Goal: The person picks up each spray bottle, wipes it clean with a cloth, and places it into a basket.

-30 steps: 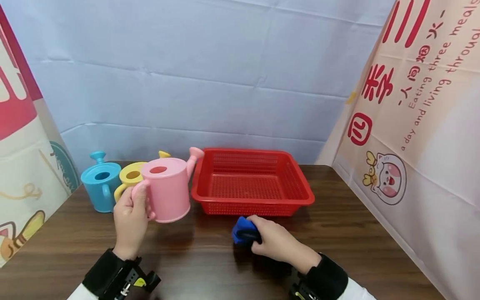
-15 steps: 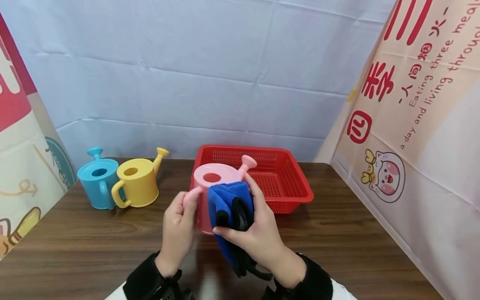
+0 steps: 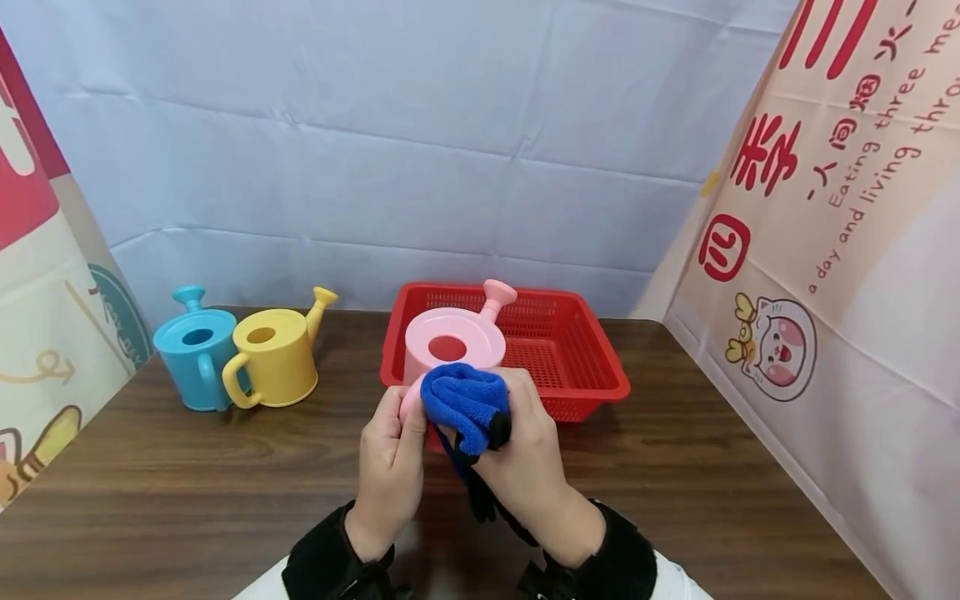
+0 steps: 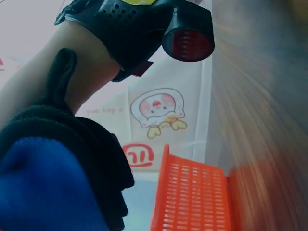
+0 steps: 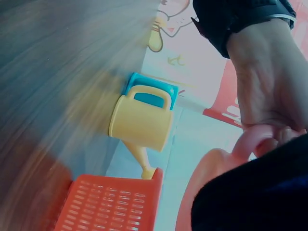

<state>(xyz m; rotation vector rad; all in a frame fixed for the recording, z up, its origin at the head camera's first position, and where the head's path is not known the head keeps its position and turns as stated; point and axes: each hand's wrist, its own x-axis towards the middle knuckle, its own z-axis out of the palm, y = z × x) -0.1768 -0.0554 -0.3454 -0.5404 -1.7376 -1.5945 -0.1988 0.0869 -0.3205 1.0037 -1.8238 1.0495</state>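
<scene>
My left hand (image 3: 392, 467) grips the handle of a pink watering can (image 3: 483, 337), held in front of the red basket with its spout pointing away to the right. In my right hand (image 3: 528, 458) is a bunched blue cloth (image 3: 465, 404) with black edging, lying against the near side of the can and partly hiding it and the handle. Black ends of the cloth hang below. The left wrist view has the cloth's folded layers (image 4: 53, 187) close up. From the right wrist, the pink handle (image 5: 257, 137) appears within the left hand's fingers.
A red perforated basket (image 3: 581, 393) stands at the back of the wooden table (image 3: 225, 500), behind the pink can. A yellow watering can (image 3: 281, 362) and a blue one (image 3: 187, 362) stand together at the back left. Printed cloth sheets (image 3: 825, 400) enclose the sides.
The pink can moved right from beside the yellow can to before the basket. The blue cloth was lifted from near the table to the can's side, and its folds shifted upward.
</scene>
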